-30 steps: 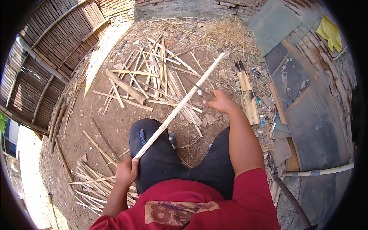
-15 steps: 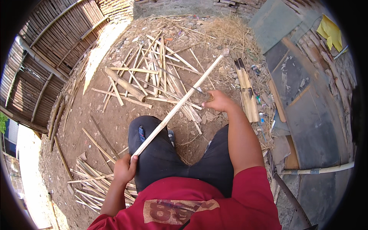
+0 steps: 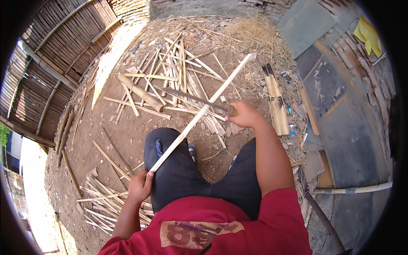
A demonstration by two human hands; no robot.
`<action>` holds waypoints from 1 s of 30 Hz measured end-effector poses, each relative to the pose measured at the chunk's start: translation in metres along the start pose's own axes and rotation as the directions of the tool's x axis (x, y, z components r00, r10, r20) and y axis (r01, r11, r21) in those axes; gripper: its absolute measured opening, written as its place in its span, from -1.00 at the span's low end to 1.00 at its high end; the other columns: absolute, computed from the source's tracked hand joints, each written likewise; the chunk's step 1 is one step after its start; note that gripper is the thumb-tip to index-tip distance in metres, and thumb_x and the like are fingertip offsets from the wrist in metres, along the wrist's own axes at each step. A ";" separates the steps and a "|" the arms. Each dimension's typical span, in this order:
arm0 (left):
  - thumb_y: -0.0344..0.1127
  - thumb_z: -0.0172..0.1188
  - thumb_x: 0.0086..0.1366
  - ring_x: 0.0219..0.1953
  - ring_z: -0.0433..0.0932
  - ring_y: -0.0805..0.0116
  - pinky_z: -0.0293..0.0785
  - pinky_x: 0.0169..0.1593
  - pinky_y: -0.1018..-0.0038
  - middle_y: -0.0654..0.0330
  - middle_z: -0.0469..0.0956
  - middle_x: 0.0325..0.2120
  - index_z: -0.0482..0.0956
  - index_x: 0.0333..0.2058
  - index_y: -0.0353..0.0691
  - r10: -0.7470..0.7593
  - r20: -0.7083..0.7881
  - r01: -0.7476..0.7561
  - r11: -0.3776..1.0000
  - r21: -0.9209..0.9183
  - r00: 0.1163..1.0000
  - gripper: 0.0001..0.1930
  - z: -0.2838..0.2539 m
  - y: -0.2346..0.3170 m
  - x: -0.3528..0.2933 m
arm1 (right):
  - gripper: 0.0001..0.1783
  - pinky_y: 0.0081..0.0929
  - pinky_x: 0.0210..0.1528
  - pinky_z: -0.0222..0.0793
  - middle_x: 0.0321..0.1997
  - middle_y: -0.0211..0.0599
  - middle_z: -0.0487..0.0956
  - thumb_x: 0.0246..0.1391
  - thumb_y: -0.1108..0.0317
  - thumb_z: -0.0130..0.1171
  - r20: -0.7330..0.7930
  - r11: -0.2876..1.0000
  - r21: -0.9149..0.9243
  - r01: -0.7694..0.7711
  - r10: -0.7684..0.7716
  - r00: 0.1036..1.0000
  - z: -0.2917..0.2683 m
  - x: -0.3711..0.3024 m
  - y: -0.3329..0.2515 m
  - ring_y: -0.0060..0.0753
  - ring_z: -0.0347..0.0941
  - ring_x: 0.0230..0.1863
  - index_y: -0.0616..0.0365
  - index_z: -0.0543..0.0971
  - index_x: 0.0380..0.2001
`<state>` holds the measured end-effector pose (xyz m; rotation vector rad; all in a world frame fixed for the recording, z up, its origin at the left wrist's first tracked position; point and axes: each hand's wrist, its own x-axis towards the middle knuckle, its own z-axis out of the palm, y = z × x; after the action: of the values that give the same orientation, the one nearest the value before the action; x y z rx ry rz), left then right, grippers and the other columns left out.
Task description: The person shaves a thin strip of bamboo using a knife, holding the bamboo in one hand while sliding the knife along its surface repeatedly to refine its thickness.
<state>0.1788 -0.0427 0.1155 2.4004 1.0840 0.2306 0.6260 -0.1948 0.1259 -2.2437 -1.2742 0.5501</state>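
A long pale bamboo strip (image 3: 182, 135) slants from beside my left thigh up and away to the right. My left hand (image 3: 141, 185) is closed around its near end, next to my left knee. In my right hand (image 3: 243, 114) is the handle of a long machete (image 3: 193, 97), its dark thin blade pointing left. Blade and strip cross near the middle of the strip's far half; whether they touch I cannot tell. Under the blade, on the ground, lies a heap of split bamboo strips (image 3: 182, 72).
A thick bamboo pole piece (image 3: 142, 93) lies on the heap's left side. More strips (image 3: 102, 204) are piled by my left forearm. Two halved bamboo lengths (image 3: 276, 100) rest at the right, near dark sheets (image 3: 352, 136). A bamboo-slat wall (image 3: 55, 55) stands at the left.
The machete blade has turned into fuller view, lying across the strip, and my right hand has rotated around its handle. My left hand keeps its hold with hardly any movement.
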 end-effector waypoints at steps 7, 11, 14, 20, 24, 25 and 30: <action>0.08 -0.01 0.51 -0.48 0.51 -0.25 0.38 -0.38 0.07 -0.18 0.48 -0.61 0.48 -0.44 -0.33 0.012 0.034 -0.012 1.000 -0.011 0.999 -0.47 -0.003 -0.002 0.001 | -0.31 -0.11 0.16 0.48 0.03 0.15 0.64 0.01 0.12 0.41 -0.239 0.989 0.036 -0.146 0.150 0.959 -0.002 0.009 0.012 0.13 0.58 0.08 0.22 0.53 0.18; 0.15 -0.09 0.54 -0.51 0.49 0.12 0.39 -0.35 0.21 0.05 0.48 -0.62 0.51 -0.40 -0.36 -0.093 0.223 0.142 0.967 -0.213 0.970 -0.39 -0.015 -0.013 0.003 | -0.34 -0.10 0.14 0.48 0.03 0.10 0.65 0.01 0.11 0.41 0.184 0.972 -0.189 0.143 -0.108 0.977 0.000 -0.014 -0.047 0.11 0.58 0.08 0.20 0.56 0.16; 0.24 -0.17 0.55 -0.49 0.31 0.49 0.30 -0.39 0.42 0.32 0.38 -0.60 0.48 -0.42 -0.32 -0.137 0.399 0.277 0.907 -0.316 0.906 -0.34 -0.024 -0.017 0.010 | -0.35 -0.09 0.13 0.48 0.04 0.08 0.65 0.02 0.11 0.40 0.188 0.987 -0.125 0.104 -0.079 0.979 -0.005 -0.009 -0.033 0.10 0.58 0.08 0.18 0.56 0.15; 0.22 -0.27 0.58 -0.60 0.16 0.57 0.12 -0.50 0.52 0.43 0.25 -0.66 0.35 -0.52 -0.13 -0.094 0.468 0.314 0.852 -0.418 0.879 -0.39 -0.016 -0.027 0.018 | -0.39 -0.13 0.12 0.49 0.06 0.07 0.64 0.03 0.12 0.41 -0.263 0.989 0.068 -0.131 0.144 0.954 -0.006 0.015 0.016 0.09 0.58 0.08 0.20 0.58 0.12; 0.20 -0.25 0.58 -0.60 0.18 0.54 0.14 -0.50 0.50 0.40 0.27 -0.67 0.38 -0.51 -0.16 -0.088 0.399 0.248 0.895 -0.371 0.913 -0.38 -0.016 -0.020 0.013 | -0.39 -0.17 0.12 0.50 0.03 0.11 0.64 0.02 0.15 0.41 0.071 0.989 -0.082 0.124 -0.118 0.990 0.011 0.000 -0.022 0.08 0.59 0.07 0.22 0.58 0.12; 0.19 -0.24 0.58 -0.60 0.20 0.51 0.17 -0.49 0.47 0.36 0.29 -0.67 0.40 -0.50 -0.19 -0.091 0.379 0.229 0.914 -0.335 0.921 -0.38 -0.015 -0.022 0.013 | -0.39 -0.17 0.11 0.50 0.02 0.12 0.65 0.02 0.16 0.41 0.150 0.976 -0.142 0.162 -0.140 0.979 0.010 -0.007 -0.037 0.07 0.60 0.06 0.23 0.58 0.11; 0.09 -0.15 0.56 -0.55 0.45 0.04 0.35 -0.40 0.19 -0.02 0.45 -0.63 0.49 -0.41 -0.33 0.041 0.109 -0.029 0.994 -0.109 0.993 -0.43 -0.005 -0.008 0.002 | -0.38 -0.17 0.09 0.50 0.02 0.10 0.66 0.02 0.19 0.39 0.087 1.000 -0.020 -0.001 0.003 0.996 -0.009 0.002 -0.004 0.02 0.62 0.03 0.26 0.56 0.13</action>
<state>0.1730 -0.0346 0.1159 2.3095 0.9553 0.1602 0.6291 -0.1933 0.1348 -2.2602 -1.3254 0.6446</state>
